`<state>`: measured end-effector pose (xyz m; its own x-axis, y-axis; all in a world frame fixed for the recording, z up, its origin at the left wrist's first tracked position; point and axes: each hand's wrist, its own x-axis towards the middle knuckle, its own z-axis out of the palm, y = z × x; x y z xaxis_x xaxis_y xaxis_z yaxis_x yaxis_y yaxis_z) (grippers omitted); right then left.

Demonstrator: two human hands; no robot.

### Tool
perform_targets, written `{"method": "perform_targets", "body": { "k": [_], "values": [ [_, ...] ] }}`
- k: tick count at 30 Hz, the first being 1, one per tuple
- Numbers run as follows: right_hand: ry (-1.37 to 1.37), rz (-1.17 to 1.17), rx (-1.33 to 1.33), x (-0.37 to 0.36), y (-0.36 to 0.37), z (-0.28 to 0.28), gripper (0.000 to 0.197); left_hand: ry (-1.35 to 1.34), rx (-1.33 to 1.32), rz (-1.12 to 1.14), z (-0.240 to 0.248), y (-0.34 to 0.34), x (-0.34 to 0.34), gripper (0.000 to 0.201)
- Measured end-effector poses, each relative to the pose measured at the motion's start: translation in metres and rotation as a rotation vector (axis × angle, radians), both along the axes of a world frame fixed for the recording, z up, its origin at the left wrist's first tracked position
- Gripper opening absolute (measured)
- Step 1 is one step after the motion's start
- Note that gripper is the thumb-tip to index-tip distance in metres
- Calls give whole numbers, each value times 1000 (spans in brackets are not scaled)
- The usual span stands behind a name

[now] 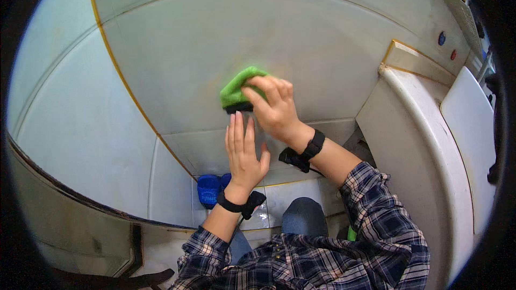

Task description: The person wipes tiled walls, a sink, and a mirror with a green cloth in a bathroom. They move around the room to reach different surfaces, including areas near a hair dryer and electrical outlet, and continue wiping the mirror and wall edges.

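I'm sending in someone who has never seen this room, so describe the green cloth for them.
Find the pale wall filling the middle of the view. Near its centre, the person's right hand holds the green cloth, just above the left hand. Its bright green colour and black lower edge set it apart from the pale wall and the blue slippers below.

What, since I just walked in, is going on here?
Someone in a plaid shirt holds a green cloth at the wall with the right hand. The left hand, fingers extended, is just below, fingertips near the cloth's black edge; whether they touch is unclear. Blue slippers sit lower down, to the left.
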<state>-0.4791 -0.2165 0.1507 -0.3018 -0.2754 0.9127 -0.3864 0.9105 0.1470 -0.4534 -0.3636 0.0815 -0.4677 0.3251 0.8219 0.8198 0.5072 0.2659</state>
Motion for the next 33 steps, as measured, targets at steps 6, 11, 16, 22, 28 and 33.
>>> {"method": "perform_targets", "body": {
  "k": [6, 11, 16, 22, 28, 33],
  "values": [
    [45, 42, 93, 36, 23, -56, 21, -61, -117, -93, -31, 13, 20, 76],
    [167, -260, -52, 31, 69, 9, 18, 10, -82, -123, 2, 47, -7, 74],
    [315, -322, -93, 30, 83, 17, 19, 113, -20, -250, 19, 76, -10, 71],
    [223, -369, -220, 54, 94, -29, 24, 93, -98, -354, 4, 90, 5, 71],
    [393, -456, -267, 50, 135, 22, 34, 96, -29, -369, 23, 104, 1, 69],
    [267, -442, -354, 53, 142, -33, 36, 55, -77, -405, -3, 111, 2, 68]
  ]
}}
